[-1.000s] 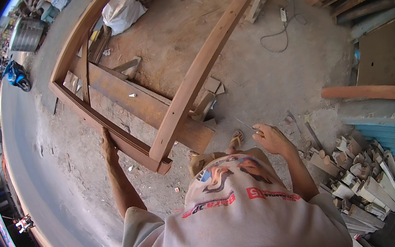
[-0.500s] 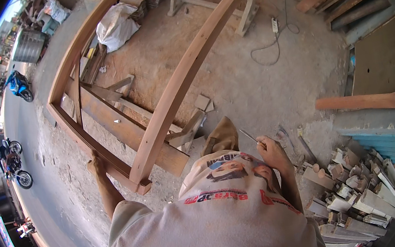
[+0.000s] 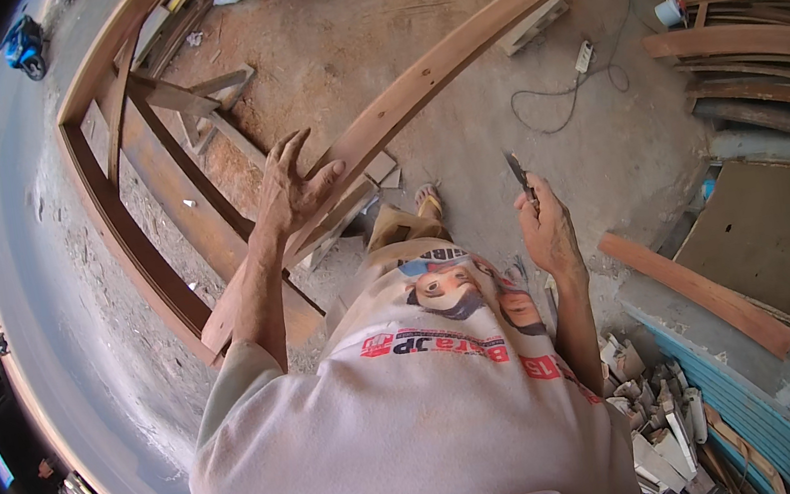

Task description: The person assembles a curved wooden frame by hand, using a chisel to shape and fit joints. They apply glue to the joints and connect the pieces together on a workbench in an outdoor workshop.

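A large reddish-brown wooden frame stretches ahead of me. Its long near rail (image 3: 449, 54) runs from lower left to upper right, meeting the left-hand crosspiece (image 3: 123, 235) at a corner. My left hand (image 3: 289, 189) is over the near rail with fingers and thumb spread, holding nothing; I cannot tell whether it touches the wood. Off to the right of the rail, my right hand (image 3: 551, 233) is closed around a slim, dark tool (image 3: 516, 169) whose narrow end points up and away. Its exact kind does not show clearly.
Under the frame are a wide plank (image 3: 155, 195) and wooden trestle pieces (image 3: 233, 133). A power strip (image 3: 583, 57) with a looping cord lies on the floor ahead. To the right are stacked timber (image 3: 750, 45), a loose board (image 3: 694, 291) and offcuts (image 3: 657, 422). A road (image 3: 27, 248) passes at left.
My left hand has let go of the left-hand crosspiece and moved right, over the near rail, opening its fingers. My right hand, still holding the tool, has risen a little. The view has shifted.
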The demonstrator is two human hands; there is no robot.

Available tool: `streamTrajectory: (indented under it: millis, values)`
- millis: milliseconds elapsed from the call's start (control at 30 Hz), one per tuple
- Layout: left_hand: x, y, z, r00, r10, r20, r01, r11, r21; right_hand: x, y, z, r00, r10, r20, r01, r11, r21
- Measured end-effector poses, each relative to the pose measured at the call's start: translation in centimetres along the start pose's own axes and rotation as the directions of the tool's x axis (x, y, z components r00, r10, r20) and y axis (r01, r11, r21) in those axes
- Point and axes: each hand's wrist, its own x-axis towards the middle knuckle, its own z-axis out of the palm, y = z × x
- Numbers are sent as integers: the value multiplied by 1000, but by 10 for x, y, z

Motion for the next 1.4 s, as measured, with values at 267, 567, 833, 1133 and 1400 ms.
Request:
streamTrajectory:
  millis: [267, 567, 833, 1133, 1400]
  values:
    - [21, 29, 32, 975, -132, 179, 126, 991, 44, 106, -39, -10, 954, -140, 264, 198, 959, -204]
    - [23, 32, 30, 970, -182, 164, 178, 983, 39, 190, -60, -18, 854, -222, 470, 424, 822, -382]
    - [24, 36, 29, 959, -243, 149, 231, 969, 91, 248, -75, -26, 633, -286, 720, 709, 588, -389]
    - [24, 39, 31, 952, -285, 112, 278, 958, 71, 297, -103, -33, 368, -222, 903, 894, 352, -278]
    - [24, 41, 34, 957, -285, 44, 282, 957, 66, 329, -119, -22, 142, -191, 971, 969, 227, -97]
